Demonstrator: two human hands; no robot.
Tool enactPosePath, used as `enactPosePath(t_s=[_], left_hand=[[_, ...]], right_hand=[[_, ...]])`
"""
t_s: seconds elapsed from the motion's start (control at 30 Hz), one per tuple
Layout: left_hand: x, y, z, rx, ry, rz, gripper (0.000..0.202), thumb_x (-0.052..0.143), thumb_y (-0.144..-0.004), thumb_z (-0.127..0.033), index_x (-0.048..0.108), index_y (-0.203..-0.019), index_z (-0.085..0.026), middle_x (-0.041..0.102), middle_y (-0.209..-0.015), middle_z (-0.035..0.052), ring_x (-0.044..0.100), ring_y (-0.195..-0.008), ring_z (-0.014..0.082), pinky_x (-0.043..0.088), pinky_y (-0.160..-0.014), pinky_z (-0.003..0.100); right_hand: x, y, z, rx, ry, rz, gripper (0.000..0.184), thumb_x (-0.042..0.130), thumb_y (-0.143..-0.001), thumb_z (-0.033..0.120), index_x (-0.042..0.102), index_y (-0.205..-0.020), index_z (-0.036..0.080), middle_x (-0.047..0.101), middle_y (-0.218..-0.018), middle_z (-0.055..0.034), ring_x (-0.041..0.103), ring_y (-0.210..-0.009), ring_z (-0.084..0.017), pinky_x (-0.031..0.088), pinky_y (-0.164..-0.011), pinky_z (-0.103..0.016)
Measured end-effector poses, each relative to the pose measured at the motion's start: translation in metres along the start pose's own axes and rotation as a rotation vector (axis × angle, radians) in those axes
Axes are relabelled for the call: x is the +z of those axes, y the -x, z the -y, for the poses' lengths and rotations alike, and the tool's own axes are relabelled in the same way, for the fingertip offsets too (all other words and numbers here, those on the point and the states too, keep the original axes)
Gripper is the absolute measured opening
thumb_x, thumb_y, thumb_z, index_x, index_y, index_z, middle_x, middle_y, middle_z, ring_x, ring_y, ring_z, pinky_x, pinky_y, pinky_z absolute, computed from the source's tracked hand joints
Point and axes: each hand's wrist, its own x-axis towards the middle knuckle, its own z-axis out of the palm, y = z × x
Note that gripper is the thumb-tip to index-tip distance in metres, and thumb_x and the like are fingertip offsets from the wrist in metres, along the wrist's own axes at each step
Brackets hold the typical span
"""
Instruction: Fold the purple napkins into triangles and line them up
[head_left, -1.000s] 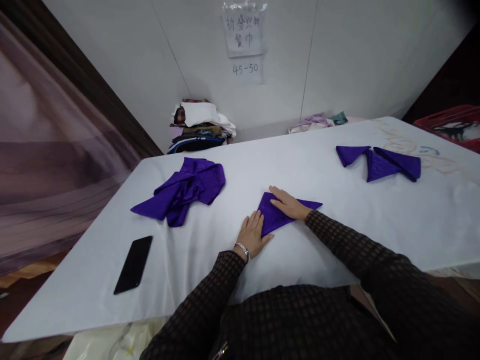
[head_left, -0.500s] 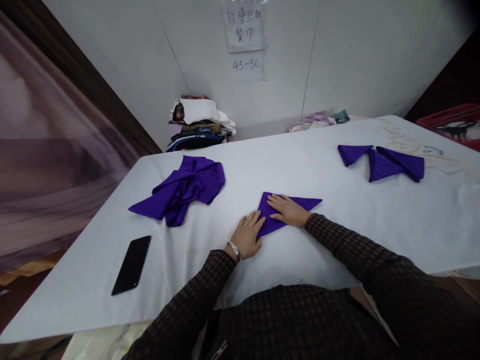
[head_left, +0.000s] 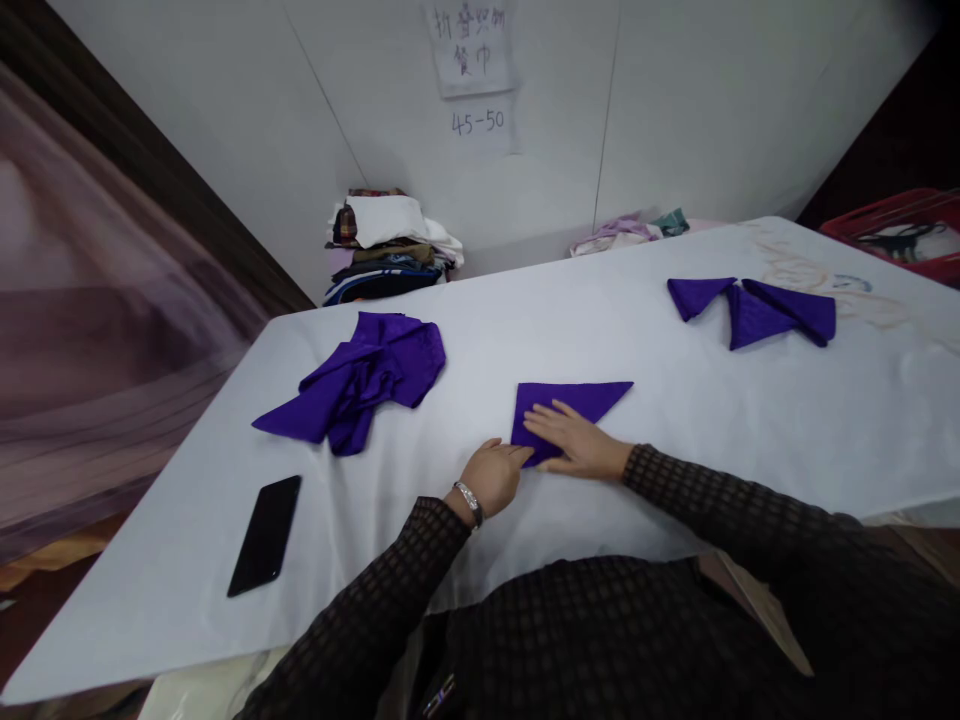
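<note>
Purple cloth here: one napkin point(head_left: 570, 397), folded into a triangle, lying flat on the white-covered bench point(head_left: 570, 335) right in front of the person. It sits mostly just beyond the hands, with its long axis running from the near-left corner out to a sharp tip at far right. The right hand point(head_left: 579, 445) is closest, lying right over the near part, palm down, fingers extended and a little spread, pressing rather than gripping. The left hand point(head_left: 493, 475) is at the near-left corner, fingers partly bent and touching the cloth; can't tell if it's actually pinching anything.

Headcount: one napkin under the hands, one crumpled purple heap point(head_left: 401, 355) off to the left (no idea how many cloths that is), and what looks like three folded purple pieces point(head_left: 759, 318) at far right. Plus one black phone point(head_left: 265, 535), two clothes piles by the wall, one tall point(head_left: 386, 240), one low point(head_left: 619, 235), and one red basket point(head_left: 862, 215).
</note>
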Motion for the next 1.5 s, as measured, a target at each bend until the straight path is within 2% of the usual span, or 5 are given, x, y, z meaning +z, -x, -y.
enactPosePath(t_s=[0.27,0.5,0.83,1.2,1.5], left_hand=[[-0.025,0.001,-0.035,-0.118,0.175,0.128,0.026,0.047,-0.081,-0.023,0.056,-0.105,-0.021,0.07,-0.089,0.0041,0.065,-0.08,0.0213,0.048,-0.071,0.032],[-0.024,-0.025,-0.002,-0.087,0.734,0.029,0.044,0.032,-0.09,-0.048,0.064,-0.095,-0.019,0.07,-0.096,0.0038,0.063,-0.089,0.0167,0.048,-0.08,0.029],[0.015,-0.02,0.01,-0.147,0.529,-0.234,0.045,0.048,-0.085,-0.047,0.056,-0.12,-0.02,0.068,-0.108,0.0068,0.062,-0.099,0.0218,0.048,-0.086,0.035],[0.031,-0.027,0.015,-0.213,0.52,-0.317,0.034,0.048,-0.085,-0.035,0.055,-0.115,-0.021,0.061,-0.066,-0.0036,0.056,-0.06,0.0123,0.044,-0.061,0.024],[0.026,-0.031,0.017,-0.232,0.515,-0.24,0.036,0.046,-0.085,-0.036,0.052,-0.118,-0.022,0.058,-0.063,-0.0049,0.055,-0.059,0.0127,0.041,-0.059,0.025]], right_hand=[[0.029,0.036,0.04,0.138,-0.214,-0.115,0.043,0.051,-0.082,0.016,0.052,-0.125,0.019,0.059,-0.124,-0.0116,0.048,-0.121,-0.022,0.028,-0.106,-0.049],[0.021,0.052,0.042,0.125,-0.612,-0.176,0.031,0.049,-0.084,0.015,0.066,-0.109,0.025,0.068,-0.109,-0.0035,0.058,-0.11,-0.019,0.034,-0.104,-0.043],[-0.003,0.037,0.018,0.775,-1.562,-0.408,0.026,0.074,-0.069,0.03,0.07,-0.089,0.014,0.072,-0.085,-0.0058,0.066,-0.077,-0.017,0.05,-0.084,-0.034],[-0.008,0.036,-0.004,0.848,-1.559,-0.375,0.025,0.07,-0.074,0.022,0.064,-0.097,0.016,0.071,-0.093,-0.0063,0.066,-0.077,-0.015,0.055,-0.073,-0.03],[-0.024,0.025,-0.027,0.988,-1.299,-0.384,0.012,0.064,-0.079,0.026,0.056,-0.081,0.017,0.063,-0.062,0.0003,0.058,-0.051,-0.01,0.05,-0.044,-0.019]])
